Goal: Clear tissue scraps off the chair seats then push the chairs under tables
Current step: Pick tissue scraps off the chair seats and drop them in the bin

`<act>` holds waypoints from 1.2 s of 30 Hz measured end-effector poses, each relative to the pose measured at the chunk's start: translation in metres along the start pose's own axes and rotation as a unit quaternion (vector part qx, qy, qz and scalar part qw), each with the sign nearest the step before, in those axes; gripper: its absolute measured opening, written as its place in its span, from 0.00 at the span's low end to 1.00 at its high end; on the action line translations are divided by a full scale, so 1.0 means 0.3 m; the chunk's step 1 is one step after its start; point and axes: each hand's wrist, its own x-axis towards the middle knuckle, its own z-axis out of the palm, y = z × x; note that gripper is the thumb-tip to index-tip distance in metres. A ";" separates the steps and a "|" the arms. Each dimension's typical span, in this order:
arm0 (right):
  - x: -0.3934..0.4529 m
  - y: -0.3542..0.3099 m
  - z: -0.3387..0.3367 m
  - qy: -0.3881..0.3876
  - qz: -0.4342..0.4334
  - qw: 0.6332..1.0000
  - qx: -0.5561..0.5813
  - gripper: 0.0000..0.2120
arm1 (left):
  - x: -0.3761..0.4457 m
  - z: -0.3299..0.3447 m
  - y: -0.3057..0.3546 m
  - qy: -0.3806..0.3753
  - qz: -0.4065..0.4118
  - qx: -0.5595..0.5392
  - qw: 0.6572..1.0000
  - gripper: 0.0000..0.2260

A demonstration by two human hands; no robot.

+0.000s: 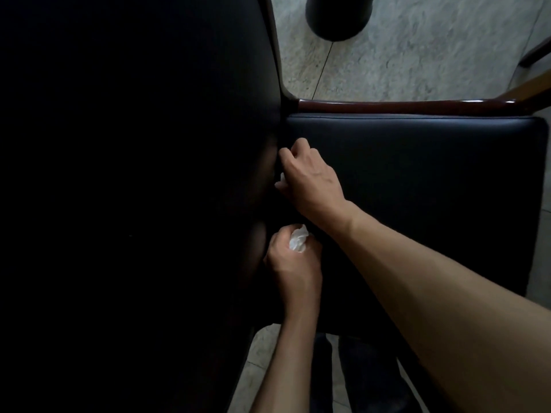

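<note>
Here, a crumpled white tissue wad (298, 240) pokes up from the closed left hand (293, 263), its length running away from the person. Beyond, the right hand (310, 180) pinches a small white scrap (281, 180) at the black chair seat's (432, 180) left edge.

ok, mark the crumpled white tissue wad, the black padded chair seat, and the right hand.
crumpled white tissue wad (299, 240), head view, exposed top.
black padded chair seat (432, 174), head view, bare middle.
right hand (310, 180), head view, back of hand.
</note>
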 end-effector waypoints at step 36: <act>-0.602 -0.382 -1.019 0.206 0.085 0.954 0.201 0.09 | -0.599 -0.564 0.822 0.068 0.277 0.044 0.957 0.07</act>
